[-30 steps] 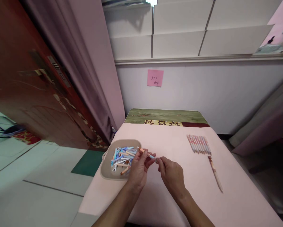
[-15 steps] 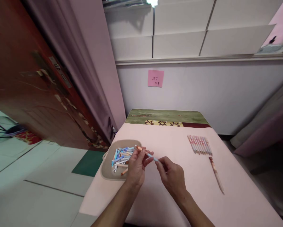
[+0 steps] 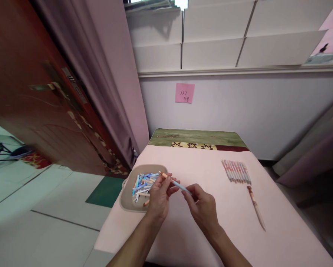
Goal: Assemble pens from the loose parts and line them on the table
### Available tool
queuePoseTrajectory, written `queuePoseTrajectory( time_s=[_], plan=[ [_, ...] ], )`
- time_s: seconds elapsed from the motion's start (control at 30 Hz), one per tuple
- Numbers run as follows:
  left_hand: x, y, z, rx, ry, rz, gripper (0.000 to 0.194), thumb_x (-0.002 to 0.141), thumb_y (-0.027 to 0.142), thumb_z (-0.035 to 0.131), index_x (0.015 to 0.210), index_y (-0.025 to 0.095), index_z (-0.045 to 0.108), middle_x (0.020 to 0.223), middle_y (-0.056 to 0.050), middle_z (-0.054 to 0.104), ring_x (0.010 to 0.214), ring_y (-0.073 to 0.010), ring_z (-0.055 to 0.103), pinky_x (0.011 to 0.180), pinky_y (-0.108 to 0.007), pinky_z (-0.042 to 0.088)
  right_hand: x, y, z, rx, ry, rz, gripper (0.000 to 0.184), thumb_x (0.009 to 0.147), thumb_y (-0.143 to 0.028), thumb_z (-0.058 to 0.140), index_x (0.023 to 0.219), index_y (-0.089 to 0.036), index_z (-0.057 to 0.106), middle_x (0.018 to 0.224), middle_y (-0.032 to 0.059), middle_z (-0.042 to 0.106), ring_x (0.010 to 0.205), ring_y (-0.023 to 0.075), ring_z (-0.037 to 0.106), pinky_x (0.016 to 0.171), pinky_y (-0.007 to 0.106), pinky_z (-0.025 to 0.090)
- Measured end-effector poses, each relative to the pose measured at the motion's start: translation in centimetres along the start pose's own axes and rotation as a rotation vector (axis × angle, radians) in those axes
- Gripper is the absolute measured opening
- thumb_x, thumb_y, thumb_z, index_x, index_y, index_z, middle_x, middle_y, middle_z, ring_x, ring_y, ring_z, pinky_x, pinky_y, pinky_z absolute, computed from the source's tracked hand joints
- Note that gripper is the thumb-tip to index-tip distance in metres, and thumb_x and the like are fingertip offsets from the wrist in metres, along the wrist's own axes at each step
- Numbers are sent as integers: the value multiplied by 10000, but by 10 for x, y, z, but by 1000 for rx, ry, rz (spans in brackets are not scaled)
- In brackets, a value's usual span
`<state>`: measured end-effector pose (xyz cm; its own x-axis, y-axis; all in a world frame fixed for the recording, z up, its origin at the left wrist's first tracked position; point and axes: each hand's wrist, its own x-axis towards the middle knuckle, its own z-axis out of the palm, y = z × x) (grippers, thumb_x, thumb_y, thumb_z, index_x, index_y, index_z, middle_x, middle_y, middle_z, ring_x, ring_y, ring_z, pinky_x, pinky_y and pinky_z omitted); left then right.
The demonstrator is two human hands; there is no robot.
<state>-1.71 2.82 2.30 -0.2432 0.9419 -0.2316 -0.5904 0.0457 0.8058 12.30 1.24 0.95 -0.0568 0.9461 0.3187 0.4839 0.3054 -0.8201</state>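
Over the table's middle, my left hand [image 3: 159, 198] pinches an orange pen part [image 3: 164, 174] that has a pale tip. My right hand [image 3: 201, 204] grips the far end of a light blue pen barrel [image 3: 180, 185], which lies in line with the orange part and runs in under my left fingers. Whether the two pieces are joined is hidden by those fingers. Just left of my left hand sits a beige tray [image 3: 125, 198] with a loose heap of blue, white and orange pen parts [image 3: 144, 184], partly covered by the hand.
At the right, several pens [image 3: 236, 171] lie side by side in a row. One brown-topped pen [image 3: 256, 207] lies apart, nearer me. A pink cloth [image 3: 191, 237] covers the table, whose green wooden end [image 3: 211, 136] meets the wall. A door [image 3: 52, 111] stands at the left.
More of the light blue barrel shows between my hands now. Both hands keep their grips almost in place. The whole view has shifted slightly.
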Motion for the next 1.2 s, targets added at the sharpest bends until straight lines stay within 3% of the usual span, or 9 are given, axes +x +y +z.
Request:
queuePoseTrajectory(
  time_s=[0.2, 0.37, 0.53, 0.7, 0.8, 0.9, 1.0, 1.2],
  plan=[
    [-3, -1, 0, 49, 4, 8, 340, 683, 295, 782, 943, 125, 645, 807, -67, 709, 737, -145, 675, 593, -192, 533, 1, -1, -5, 52, -119, 113, 468, 968, -452, 375, 662, -211, 633, 502, -20, 630, 440, 110, 588, 478, 193, 412],
    [2, -2, -4, 61, 38, 26, 350, 667, 293, 788, 939, 127, 642, 790, -60, 709, 709, -138, 671, 598, -196, 526, 0, 0, -4, 14, -54, 33, 256, 853, -439, 588, 971, -216, 630, 617, -29, 659, 516, 137, 612, 518, 218, 439],
    [3, -1, -6, 106, 16, 58, 356, 672, 318, 776, 952, 129, 660, 791, -53, 710, 656, -121, 652, 596, -208, 510, -3, -2, -2, -18, -6, 0, 212, 879, -390, 551, 775, -212, 601, 592, -25, 640, 479, 117, 572, 501, 209, 409],
    [3, -2, -7, 129, 16, 75, 354, 677, 311, 770, 966, 131, 671, 766, -41, 705, 669, -126, 653, 634, -222, 510, -4, -1, 0, 19, -53, 27, 238, 904, -387, 521, 766, -210, 602, 554, -28, 631, 443, 110, 553, 454, 195, 374],
    [2, -4, -5, 98, 19, 56, 354, 706, 350, 752, 973, 133, 666, 780, -49, 712, 681, -136, 663, 648, -238, 523, -6, 4, 3, 50, -6, 39, 228, 909, -389, 520, 800, -206, 604, 587, -22, 648, 474, 112, 580, 479, 191, 403],
    [-1, -7, -3, 29, -19, -30, 316, 738, 403, 721, 891, 132, 667, 813, -71, 722, 696, -156, 673, 665, -278, 544, -8, 11, 7, 36, 74, -14, 217, 917, -378, 515, 857, -197, 618, 667, -3, 680, 545, 119, 622, 546, 196, 445],
    [-2, -10, -4, 12, -21, -99, 267, 687, 338, 776, 814, 130, 667, 833, -74, 724, 712, -161, 670, 666, -285, 551, -8, 16, 11, -70, 124, -107, 213, 923, -358, 515, 867, -195, 640, 721, 11, 697, 597, 123, 642, 591, 203, 455],
    [3, -13, -6, 52, 20, -63, 246, 669, 303, 790, 789, 118, 680, 783, -63, 713, 686, -139, 652, 666, -255, 535, -3, 16, 16, -239, 198, -233, 244, 915, -379, 541, 966, -184, 679, 778, 41, 716, 670, 134, 659, 643, 211, 452]
  ],
)
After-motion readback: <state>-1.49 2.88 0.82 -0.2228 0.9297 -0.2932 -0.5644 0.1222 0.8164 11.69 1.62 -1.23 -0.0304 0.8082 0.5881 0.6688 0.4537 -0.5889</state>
